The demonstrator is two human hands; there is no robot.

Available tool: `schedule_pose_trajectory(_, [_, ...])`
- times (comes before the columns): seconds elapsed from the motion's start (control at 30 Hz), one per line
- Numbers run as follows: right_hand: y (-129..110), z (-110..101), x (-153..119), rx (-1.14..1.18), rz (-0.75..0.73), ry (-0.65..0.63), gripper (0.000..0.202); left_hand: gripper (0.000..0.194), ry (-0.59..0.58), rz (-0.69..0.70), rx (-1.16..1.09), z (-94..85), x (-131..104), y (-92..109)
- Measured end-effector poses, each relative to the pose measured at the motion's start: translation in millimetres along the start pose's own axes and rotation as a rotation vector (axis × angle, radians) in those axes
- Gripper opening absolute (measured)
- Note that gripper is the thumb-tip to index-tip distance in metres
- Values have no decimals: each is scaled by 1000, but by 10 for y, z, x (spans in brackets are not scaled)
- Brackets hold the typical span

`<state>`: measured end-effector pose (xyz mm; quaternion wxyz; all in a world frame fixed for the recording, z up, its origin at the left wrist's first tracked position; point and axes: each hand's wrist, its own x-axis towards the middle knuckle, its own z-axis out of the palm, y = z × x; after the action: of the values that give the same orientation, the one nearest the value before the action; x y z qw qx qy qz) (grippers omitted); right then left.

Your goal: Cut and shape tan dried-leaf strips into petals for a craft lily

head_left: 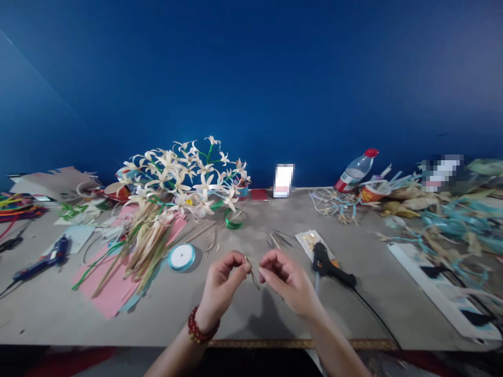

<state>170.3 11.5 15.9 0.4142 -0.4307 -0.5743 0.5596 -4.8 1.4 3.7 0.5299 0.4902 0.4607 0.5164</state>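
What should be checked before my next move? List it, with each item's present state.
1. Thin strand pinched by the left hand: ok, between thumb and fingertips.
2. Right hand empty: cannot tell; its fingertips are curled near the strand.
3. Black glue gun within reach: ok, probably; it lies just right of the right hand.
4. Black glue gun hot: cannot tell.
5. Ribbon spool lying flat: ok, left of the left hand.
6. Plastic bottle upright: not ok, it leans.
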Motion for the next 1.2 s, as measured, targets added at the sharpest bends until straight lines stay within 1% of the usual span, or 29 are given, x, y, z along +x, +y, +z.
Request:
schedule_pose_trajectory(0.13, [10,47,-81,-193,-112,38,15,22,20,23,-1,-1,9,15])
schedule_pose_trajectory(0.3, [17,95,-143,-406,-245,45,14,18,23,25,-19,-19,-5,3])
schedule_pose_trajectory(0.43, [-65,-2,-111,-504,-401,-14,13,20,-12,7,-3,-33,-12,11])
schedule_pose_trajectory(0.5, [-112,-74,-54,-483,-430,3,14,20,-46,-1,4,-31,-13,31])
schedule_pose_trajectory(0.57, [-147,-135,30,-425,-403,24,14,21,-89,-3,1,-26,-14,57])
schedule_pose_trajectory(0.6, [-159,-156,78,-388,-380,12,15,21,-114,-3,-4,-22,-14,69])
schedule_pose_trajectory(0.7, [-176,-185,213,-262,-302,-93,14,23,-191,-14,-25,-17,-12,94])
schedule_pose_trajectory(0.8, [-177,-179,293,-168,-219,-203,15,23,-214,-31,-36,-24,-8,111])
schedule_pose_trajectory(0.97, [-145,-183,307,-20,-121,-313,23,26,-258,-62,-38,-44,-6,150])
schedule_pose_trajectory(1.13, [-80,-217,280,80,-42,-349,23,27,-272,-68,-23,-39,-6,170])
schedule_pose_trajectory(1.2, [-70,-229,276,98,-35,-362,22,27,-292,-84,-30,-38,-1,176])
